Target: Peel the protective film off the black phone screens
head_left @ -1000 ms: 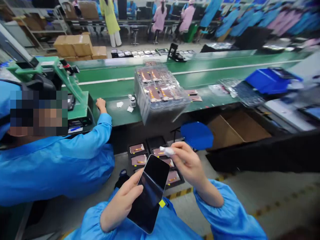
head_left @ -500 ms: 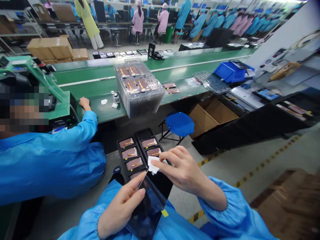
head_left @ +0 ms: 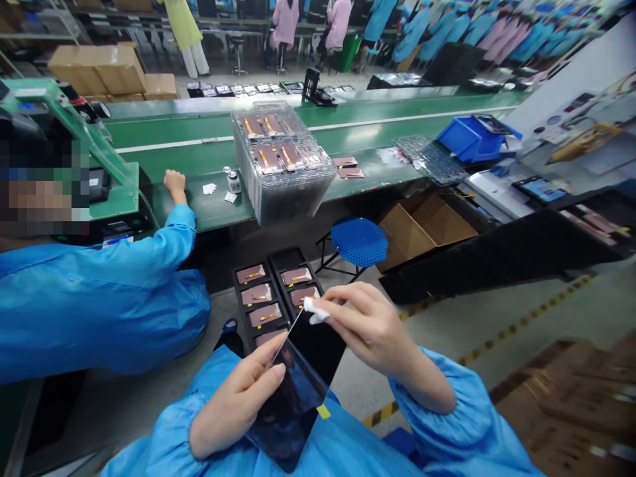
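My left hand [head_left: 243, 391] pinches a thin, dark, glossy phone screen [head_left: 303, 381] by its left edge, tilted above my lap. A yellow tab [head_left: 323, 411] sticks out from its lower right corner. The fingers of my right hand [head_left: 370, 324] are closed on a small white wipe [head_left: 315, 310], held at the screen's top corner. Beyond my hands lies a black tray [head_left: 272, 286] with several brown-backed screens [head_left: 256, 293] in its slots; my hands and the screen cover its near part.
A co-worker in a blue smock [head_left: 94, 305] sits at left, one hand on the green bench [head_left: 209, 212]. Stacked clear trays [head_left: 283, 179] overhang the bench edge near a small bottle [head_left: 233, 181]. A blue stool [head_left: 358, 240] and an open carton [head_left: 427, 225] stand beyond.
My right hand has brought the wipe up and slightly right, and it looks more bunched. The screen is tilted differently, showing more of its dark face. The head view has shifted slightly.
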`<state>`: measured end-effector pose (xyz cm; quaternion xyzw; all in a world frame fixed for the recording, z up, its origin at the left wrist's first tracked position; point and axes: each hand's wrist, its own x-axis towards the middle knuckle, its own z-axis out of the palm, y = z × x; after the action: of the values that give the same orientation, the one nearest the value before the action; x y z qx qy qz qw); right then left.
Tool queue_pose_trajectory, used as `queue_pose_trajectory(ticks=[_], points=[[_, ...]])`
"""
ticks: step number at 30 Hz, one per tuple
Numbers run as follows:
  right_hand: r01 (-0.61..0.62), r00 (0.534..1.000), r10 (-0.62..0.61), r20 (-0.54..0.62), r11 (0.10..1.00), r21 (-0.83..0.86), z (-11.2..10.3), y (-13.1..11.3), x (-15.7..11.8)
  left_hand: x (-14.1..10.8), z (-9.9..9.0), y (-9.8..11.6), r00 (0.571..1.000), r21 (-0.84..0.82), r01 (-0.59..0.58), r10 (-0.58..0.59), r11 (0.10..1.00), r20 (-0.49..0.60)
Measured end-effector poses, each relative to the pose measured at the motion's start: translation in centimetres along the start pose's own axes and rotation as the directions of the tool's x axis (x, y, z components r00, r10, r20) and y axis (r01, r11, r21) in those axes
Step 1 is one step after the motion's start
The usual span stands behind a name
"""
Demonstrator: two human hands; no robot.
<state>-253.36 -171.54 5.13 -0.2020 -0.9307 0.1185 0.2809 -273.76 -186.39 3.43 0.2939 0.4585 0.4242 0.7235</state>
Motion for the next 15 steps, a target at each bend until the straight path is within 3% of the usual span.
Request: queue_pose_trajectory(ticks=[3, 10, 13, 15], points=[[0.072, 0.995, -0.07, 0.071, 0.997, -0.031, 0.4, -0.6, 0.6, -0.1, -0.1, -0.1, 1.0, 0.044, -0.016, 0.017, 0.999, -0.013], [0.101, 0.994, -0.097, 0.055, 0.99, -0.094, 0.2, -1.5, 1.0, -0.2, -0.4, -0.3, 0.998, 0.254, -0.038, 0.05, 0.966, -0.039], [0.081, 0.995, -0.08, 0.051, 0.997, -0.019, 0.1, -1.5, 1.1, -0.4, -0.2, -0.1, 0.999, 0.297, -0.047, 0.05, 0.954, -0.002], [0.006, 0.997, -0.014, 0.071, 0.994, 0.109, 0.1, -1.2, 1.0, -0.6, -0.1, 0.0, 0.999, 0.294, -0.047, 0.043, 0.955, 0.02]])
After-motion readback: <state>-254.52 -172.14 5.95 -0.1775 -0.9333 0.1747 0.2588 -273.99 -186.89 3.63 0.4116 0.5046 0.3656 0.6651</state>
